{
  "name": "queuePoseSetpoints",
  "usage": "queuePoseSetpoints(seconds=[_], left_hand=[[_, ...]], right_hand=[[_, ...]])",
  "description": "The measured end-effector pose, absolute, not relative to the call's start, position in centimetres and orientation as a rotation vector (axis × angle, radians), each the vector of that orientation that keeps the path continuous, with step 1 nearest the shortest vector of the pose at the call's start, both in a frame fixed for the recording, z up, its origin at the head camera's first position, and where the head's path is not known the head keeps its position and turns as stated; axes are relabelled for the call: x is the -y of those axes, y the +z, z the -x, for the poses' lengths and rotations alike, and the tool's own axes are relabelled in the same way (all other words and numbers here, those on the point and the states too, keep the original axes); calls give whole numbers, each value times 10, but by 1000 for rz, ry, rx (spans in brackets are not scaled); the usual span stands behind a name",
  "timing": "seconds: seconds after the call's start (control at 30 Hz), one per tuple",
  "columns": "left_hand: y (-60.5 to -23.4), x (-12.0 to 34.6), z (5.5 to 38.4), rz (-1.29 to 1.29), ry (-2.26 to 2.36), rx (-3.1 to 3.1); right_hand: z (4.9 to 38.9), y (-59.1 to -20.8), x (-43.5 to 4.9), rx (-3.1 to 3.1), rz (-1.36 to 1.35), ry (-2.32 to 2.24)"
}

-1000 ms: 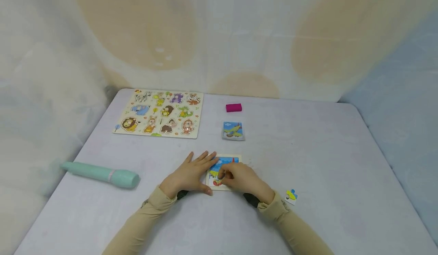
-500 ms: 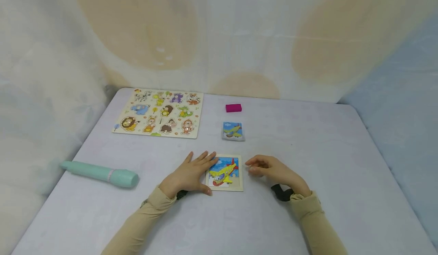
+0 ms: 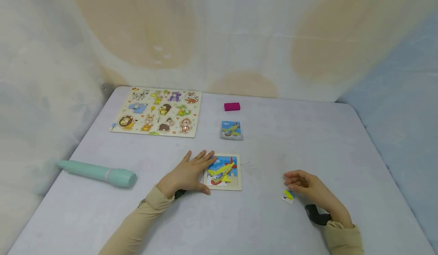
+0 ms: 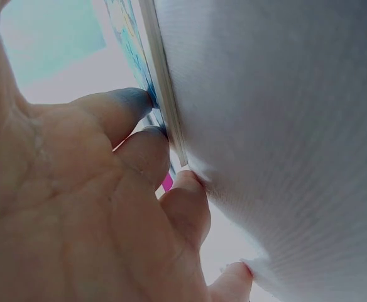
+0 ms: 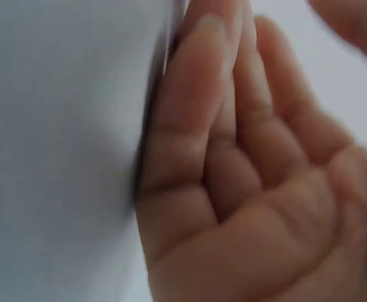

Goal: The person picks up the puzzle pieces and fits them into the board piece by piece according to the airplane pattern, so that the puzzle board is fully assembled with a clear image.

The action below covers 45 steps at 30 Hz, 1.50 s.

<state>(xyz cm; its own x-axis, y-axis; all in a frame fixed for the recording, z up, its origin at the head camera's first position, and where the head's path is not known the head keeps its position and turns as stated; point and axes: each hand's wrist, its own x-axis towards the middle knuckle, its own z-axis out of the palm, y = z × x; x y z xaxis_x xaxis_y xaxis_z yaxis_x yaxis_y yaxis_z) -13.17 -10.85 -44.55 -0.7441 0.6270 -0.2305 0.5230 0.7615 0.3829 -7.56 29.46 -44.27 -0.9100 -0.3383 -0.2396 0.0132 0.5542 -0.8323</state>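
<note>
A small framed airplane jigsaw puzzle [image 3: 222, 171] lies in front of the person, its lower right corner a bare pale patch. The left hand [image 3: 191, 173] rests spread at its left side, with fingertips on the frame's edge; in the left wrist view the fingers touch the wooden frame [image 4: 161, 75]. Farther right, a loose yellow, blue and white jigsaw piece [image 3: 288, 197] lies on the table. Just above it hovers the right hand [image 3: 309, 186], fingers loosely bent, thumb close to the piece. In the right wrist view nothing shows between the fingers.
Behind the puzzle lie a small airplane picture card [image 3: 231, 129] and a magenta block [image 3: 232, 106]. An animal peg puzzle board [image 3: 157, 112] sits at the back left. A mint-green toy microphone [image 3: 97, 173] lies at the left edge of the white table [image 3: 260, 224].
The right hand has left the puzzle and moved right, to the loose piece. A piece it was working on now sits in the frame. The left hand stays in place.
</note>
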Motion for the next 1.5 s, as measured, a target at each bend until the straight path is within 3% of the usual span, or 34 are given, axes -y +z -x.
queuePoseSetpoints(seconds=[0.3,0.63,1.07,1.5], left_hand=[[-447,108,131,-875,423,-2606],[-446,108,132,-885,440,-2610],[-446,108,130,-877,443,-2602],[-447,110,131,-869,412,-2618]], right_hand=[[62,-443,-290,-2716,408,-969],[93,-450,-275,-2754,537,-978],[161,-444,-225,-2693,344,-1006],[158,-434,-194,-2366,428,-1190]])
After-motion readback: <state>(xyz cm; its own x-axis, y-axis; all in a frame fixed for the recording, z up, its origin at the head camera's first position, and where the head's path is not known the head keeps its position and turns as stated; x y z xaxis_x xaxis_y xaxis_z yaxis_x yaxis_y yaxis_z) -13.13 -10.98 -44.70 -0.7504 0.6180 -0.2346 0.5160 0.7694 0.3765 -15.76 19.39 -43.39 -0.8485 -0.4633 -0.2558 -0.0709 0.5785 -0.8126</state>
